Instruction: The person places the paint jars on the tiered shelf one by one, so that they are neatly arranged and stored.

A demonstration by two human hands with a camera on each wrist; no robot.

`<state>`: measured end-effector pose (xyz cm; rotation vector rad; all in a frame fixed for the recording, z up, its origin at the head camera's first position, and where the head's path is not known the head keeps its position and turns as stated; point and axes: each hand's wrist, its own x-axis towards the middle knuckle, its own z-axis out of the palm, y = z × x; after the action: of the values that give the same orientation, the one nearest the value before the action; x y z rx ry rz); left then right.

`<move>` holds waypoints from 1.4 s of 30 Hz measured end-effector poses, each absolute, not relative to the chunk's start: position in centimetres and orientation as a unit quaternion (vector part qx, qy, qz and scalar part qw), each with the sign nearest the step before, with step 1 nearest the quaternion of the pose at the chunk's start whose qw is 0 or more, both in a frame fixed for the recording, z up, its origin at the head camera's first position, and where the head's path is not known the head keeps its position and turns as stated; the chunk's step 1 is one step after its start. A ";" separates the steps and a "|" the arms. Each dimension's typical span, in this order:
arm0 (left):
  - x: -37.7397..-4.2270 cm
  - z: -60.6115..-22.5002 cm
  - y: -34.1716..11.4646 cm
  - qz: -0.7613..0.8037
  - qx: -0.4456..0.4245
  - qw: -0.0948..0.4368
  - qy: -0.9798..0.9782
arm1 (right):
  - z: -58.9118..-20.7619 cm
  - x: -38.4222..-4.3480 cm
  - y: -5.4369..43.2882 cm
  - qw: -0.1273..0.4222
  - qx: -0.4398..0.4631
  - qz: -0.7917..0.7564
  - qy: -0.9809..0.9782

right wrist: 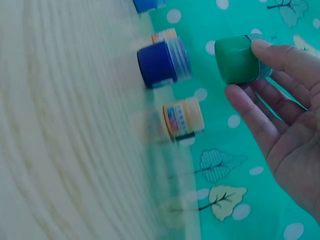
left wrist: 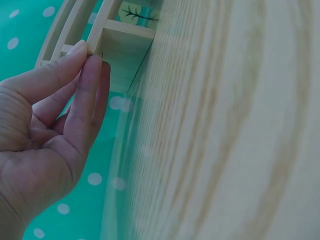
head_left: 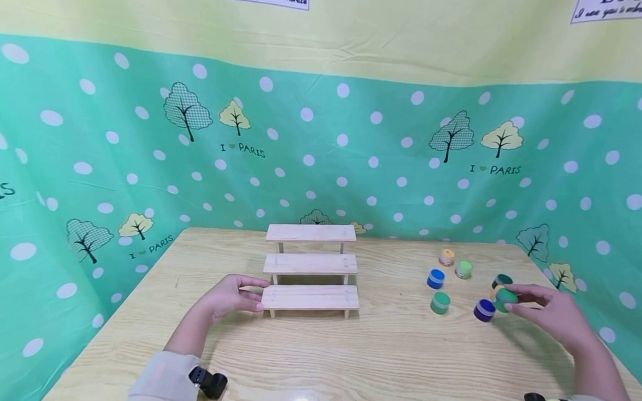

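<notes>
A wooden three-step display stand point(head_left: 310, 298) stands near the middle of the table. My left hand point(head_left: 230, 296) pinches the left end of its lowest step, thumb against fingertips at the corner in the left wrist view. At the right, my right hand point(head_left: 556, 318) holds a small green paint jar point(right wrist: 237, 60) between thumb and fingers, tilted and raised off the table. Beside and below it are a purple paint jar point(head_left: 484, 310) and a yellow-orange paint jar point(right wrist: 183, 119), the latter partly hidden in the head view. A dark green jar point(head_left: 501, 280) sits just behind.
Left of the right hand, several more jars stand apart: a blue one point(head_left: 435, 279), a green one point(head_left: 440, 302), a light green one point(head_left: 463, 269) and a pale orange one point(head_left: 447, 257). A patterned green cloth point(head_left: 323, 147) hangs behind the wooden table point(head_left: 315, 359).
</notes>
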<state>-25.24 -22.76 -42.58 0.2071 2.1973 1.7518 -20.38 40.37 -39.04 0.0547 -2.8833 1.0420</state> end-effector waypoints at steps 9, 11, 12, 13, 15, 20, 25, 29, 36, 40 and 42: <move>-25.3 -42.4 -22.7 0.604 0.072 0.159 0.778 | -38.6 -20.8 38.1 0.091 0.043 0.384 -0.918; -25.3 -42.4 -22.7 0.603 0.071 0.159 0.778 | -38.6 -20.9 37.6 0.110 0.052 0.395 -0.911; -25.3 -42.4 -22.7 0.604 0.071 0.159 0.778 | -38.5 -21.0 37.4 0.117 0.058 0.400 -0.907; -25.3 -42.4 -22.7 0.605 0.071 0.159 0.777 | -38.5 -21.0 37.2 0.125 0.063 0.404 -0.904; -25.3 -42.4 -22.7 0.606 0.072 0.159 0.776 | -38.6 -21.2 36.7 0.136 0.072 0.410 -0.899; -25.3 -42.4 -22.7 0.608 0.072 0.159 0.775 | -38.5 -21.6 35.4 0.143 0.089 0.409 -0.897; -25.3 -42.5 -22.7 0.606 0.071 0.159 0.776 | -38.0 -21.6 33.9 0.135 0.100 0.415 -0.894; -25.3 -42.5 -22.7 0.608 0.070 0.158 0.775 | -37.6 -21.5 32.9 0.130 0.112 0.419 -0.892; -25.3 -42.6 -22.6 0.611 0.073 0.158 0.772 | -37.1 -21.6 31.3 0.146 0.151 0.416 -0.885; -25.4 -42.6 -22.7 0.613 0.072 0.159 0.771 | -36.8 -21.8 30.5 0.143 0.166 0.426 -0.878; -25.4 -42.6 -22.7 0.613 0.072 0.159 0.771 | -36.7 -21.9 30.1 0.144 0.176 0.429 -0.874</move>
<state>-25.37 -22.66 -42.61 0.2068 2.2029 1.7521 -21.92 30.14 -36.69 0.5084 -2.5189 1.2365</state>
